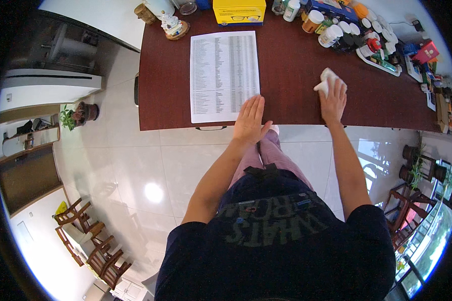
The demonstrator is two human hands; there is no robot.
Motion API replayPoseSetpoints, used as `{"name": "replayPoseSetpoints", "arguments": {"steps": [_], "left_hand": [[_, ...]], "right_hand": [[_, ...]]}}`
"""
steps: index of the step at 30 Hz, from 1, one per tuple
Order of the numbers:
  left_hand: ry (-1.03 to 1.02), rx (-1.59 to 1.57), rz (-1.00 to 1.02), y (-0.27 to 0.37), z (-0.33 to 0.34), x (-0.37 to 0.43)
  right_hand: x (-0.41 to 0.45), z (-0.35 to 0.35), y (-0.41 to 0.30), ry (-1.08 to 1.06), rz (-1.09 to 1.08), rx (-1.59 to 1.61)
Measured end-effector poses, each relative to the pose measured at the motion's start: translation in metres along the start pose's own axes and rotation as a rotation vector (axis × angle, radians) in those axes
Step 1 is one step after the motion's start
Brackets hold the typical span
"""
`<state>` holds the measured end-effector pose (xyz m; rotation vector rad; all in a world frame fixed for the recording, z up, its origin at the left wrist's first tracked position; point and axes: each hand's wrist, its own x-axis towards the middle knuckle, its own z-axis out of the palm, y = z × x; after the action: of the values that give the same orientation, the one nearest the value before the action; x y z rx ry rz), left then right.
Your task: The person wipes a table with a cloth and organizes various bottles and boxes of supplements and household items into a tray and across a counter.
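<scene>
My left hand (249,119) lies flat over the lower right corner of a printed paper sheet (224,75), its fingers side by side and its thumb out to the right. The sheet bears a table of small writing and rests on a dark reddish-brown wooden tabletop (286,75). Farther right, my right hand (334,101) presses a crumpled white cloth or tissue (327,78) onto the same tabletop, fingers spread over it. The cloth's underside is hidden.
A yellow and blue box (239,13) stands behind the sheet. A small figurine (172,25) on a wood slice is at the back left. White-capped bottles (330,35) and a white tray (380,66) of small items crowd the back right. Drawer handles (211,128) line the front.
</scene>
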<state>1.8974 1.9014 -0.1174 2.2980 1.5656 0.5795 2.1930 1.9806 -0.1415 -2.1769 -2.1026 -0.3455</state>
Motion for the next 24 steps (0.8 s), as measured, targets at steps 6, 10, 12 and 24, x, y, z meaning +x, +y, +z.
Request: {"name": "replayPoseSetpoints", "arguments": {"steps": [6,10,12,24], "left_hand": [[0.078,-0.017,0.023,0.004,-0.001,0.005],[0.056,0.004,0.005,0.003,-0.003,0.003],[0.067,0.013,0.001,-0.001,-0.002,-0.002],[0.071,-0.021,0.028,0.001,0.003,0.002]], "right_hand": [[0.048,-0.013,-0.079,0.002,-0.160,0.103],[-0.014,-0.041,-0.110,-0.136,-0.414,0.256],[-0.044,-0.058,-0.088,-0.282,-0.540,0.317],[-0.067,0.005,0.037,0.002,0.082,-0.057]]}}
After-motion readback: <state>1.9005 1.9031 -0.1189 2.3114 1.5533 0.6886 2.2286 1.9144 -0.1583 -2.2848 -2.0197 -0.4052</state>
